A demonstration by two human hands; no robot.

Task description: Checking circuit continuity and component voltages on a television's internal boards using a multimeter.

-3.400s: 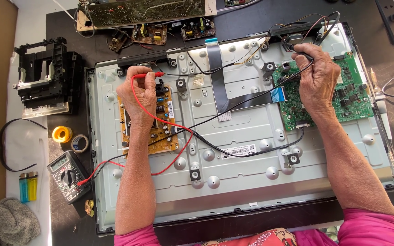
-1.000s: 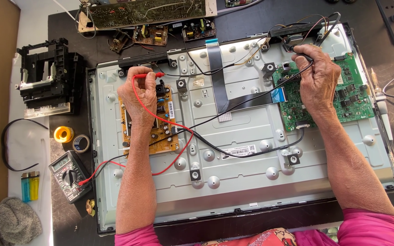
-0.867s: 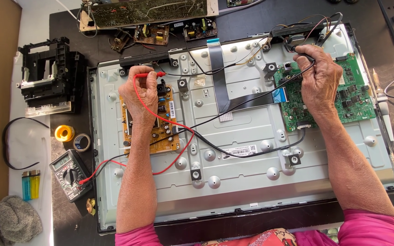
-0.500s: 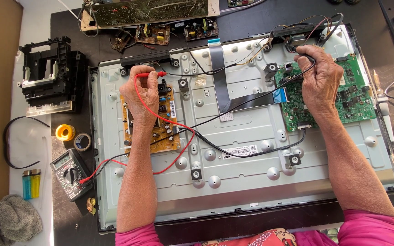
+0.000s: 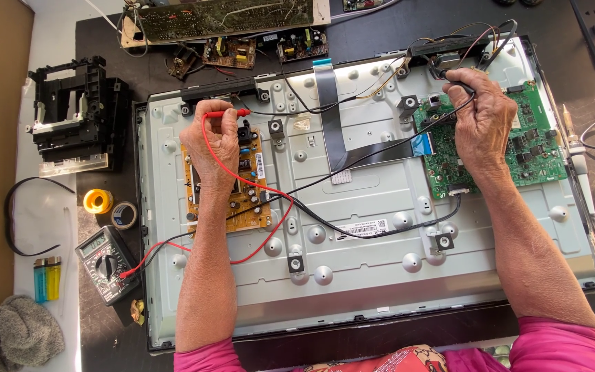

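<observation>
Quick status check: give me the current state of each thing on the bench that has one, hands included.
Left hand: pinching the red probe, tip by the tan circuit board.
Right hand: gripping the black probe at the green circuit board.
Grey metal flat-panel chassis: back cover off, boards exposed.
Black handheld multimeter: display lit, red lead plugged in.
Flat ribbon cable: lying on the chassis, reaching the green board's edge.

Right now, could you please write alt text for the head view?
Left hand holds a red probe at the orange board; right hand holds a black probe above the green board, both on an opened television's metal back panel, a multimeter beside it.
</observation>
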